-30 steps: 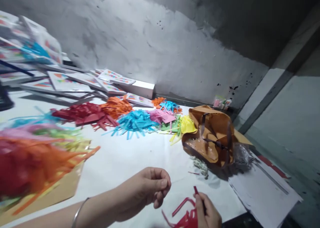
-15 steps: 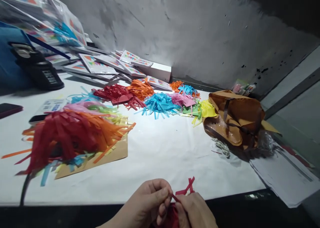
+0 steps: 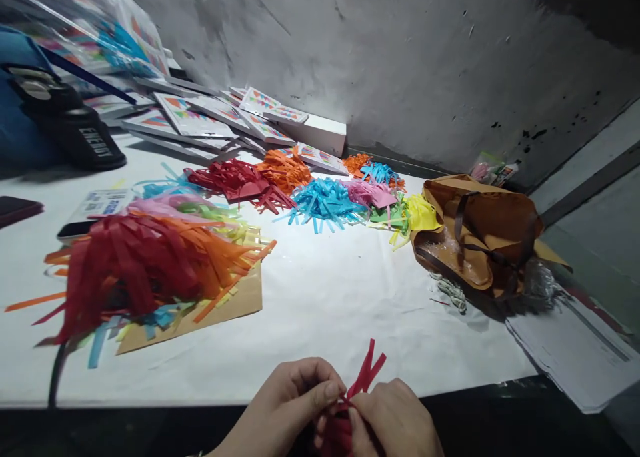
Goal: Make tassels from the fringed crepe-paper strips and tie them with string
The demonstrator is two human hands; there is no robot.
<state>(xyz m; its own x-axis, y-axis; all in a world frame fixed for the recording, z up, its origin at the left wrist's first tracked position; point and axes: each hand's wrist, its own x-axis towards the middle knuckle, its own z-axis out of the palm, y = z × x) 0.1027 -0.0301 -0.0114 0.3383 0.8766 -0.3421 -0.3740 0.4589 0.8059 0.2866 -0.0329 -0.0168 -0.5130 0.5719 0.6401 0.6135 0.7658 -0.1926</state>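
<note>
At the table's near edge my left hand (image 3: 295, 403) and my right hand (image 3: 395, 420) are pressed together, both pinching a small bunch of red paper strips (image 3: 367, 370). A few strip ends stick up between my fingers; the rest of the bunch hangs down below my hands, partly hidden. A big heap of red and orange paper strips (image 3: 145, 263) lies on a brown card (image 3: 235, 303) to the left. Smaller piles of strips lie further back: red (image 3: 235, 180), orange (image 3: 285, 167), blue (image 3: 325, 203), pink (image 3: 370, 193) and yellow (image 3: 420, 213).
A brown paper bag (image 3: 480, 237) with dark ribbon handles lies at the right, with loose white sheets (image 3: 570, 350) beside it. Flat printed boxes (image 3: 260, 117) are stacked along the grey wall. A black device (image 3: 75, 133) and a dark phone (image 3: 17, 210) sit at the left.
My left hand came across and joined my right hand on the red strips. The view swung left and down, bringing the big heap and the black device into sight.
</note>
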